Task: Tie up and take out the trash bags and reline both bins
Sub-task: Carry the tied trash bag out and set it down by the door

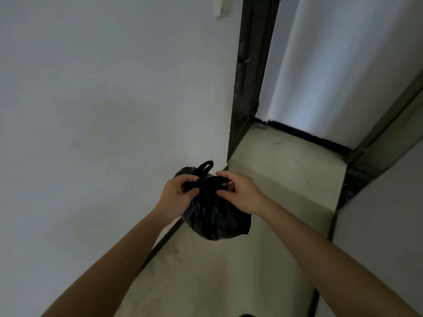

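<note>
Head | left hand point(177, 195) grip pinches trash bag point(215, 216) handles | right hand point(240, 194) likewise.

A white wall point(103, 110) fills the left side, and a pale switch plate point(219, 6) sits on it near the top edge. Beside this wall stands a dark door point(246, 76) with a small handle point(245, 61). The pale floor point(286, 170) runs forward to a far white wall point(332, 65), where a black skirting strip point(309, 137) lies along the bottom. At the right is a grey-green door frame point(384, 126)
</note>
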Available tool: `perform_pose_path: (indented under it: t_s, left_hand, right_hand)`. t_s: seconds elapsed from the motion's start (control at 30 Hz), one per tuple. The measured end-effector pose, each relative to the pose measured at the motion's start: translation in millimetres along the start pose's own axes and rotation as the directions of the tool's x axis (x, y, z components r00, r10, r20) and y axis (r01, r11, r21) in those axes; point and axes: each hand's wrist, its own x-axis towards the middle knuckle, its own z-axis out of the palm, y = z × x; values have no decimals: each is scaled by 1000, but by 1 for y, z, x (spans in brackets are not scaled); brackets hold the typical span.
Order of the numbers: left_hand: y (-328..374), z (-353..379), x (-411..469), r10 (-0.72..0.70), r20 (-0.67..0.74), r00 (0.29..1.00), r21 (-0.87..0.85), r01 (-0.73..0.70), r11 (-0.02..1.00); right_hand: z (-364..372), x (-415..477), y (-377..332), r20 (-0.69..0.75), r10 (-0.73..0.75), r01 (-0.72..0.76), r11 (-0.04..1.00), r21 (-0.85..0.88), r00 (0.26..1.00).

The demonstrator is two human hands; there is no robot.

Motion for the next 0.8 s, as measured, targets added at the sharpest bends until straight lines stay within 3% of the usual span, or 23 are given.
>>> perform_pose_path:
  t_s: [0.17,0.37,0.63,0.8]
  left_hand:
    - [19,17,122,34,125,992,48,-40,998]
    - [-5,76,277,-14,127,992,66,6,998]
    - [-56,176,473,-285,93,954,107,275,955]
    - [-122,220,561,-414,0,910,184,407,895]
  right_hand:
    - [-46,80,34,-95,90,-86,995,46,991]
    - [-92,201,129,-85,128,-123,991,59,988]
    - [-141,366,286,116,222,-226,974,28,968]
    - [-127,444,374,137,304,-307,952,0,943]
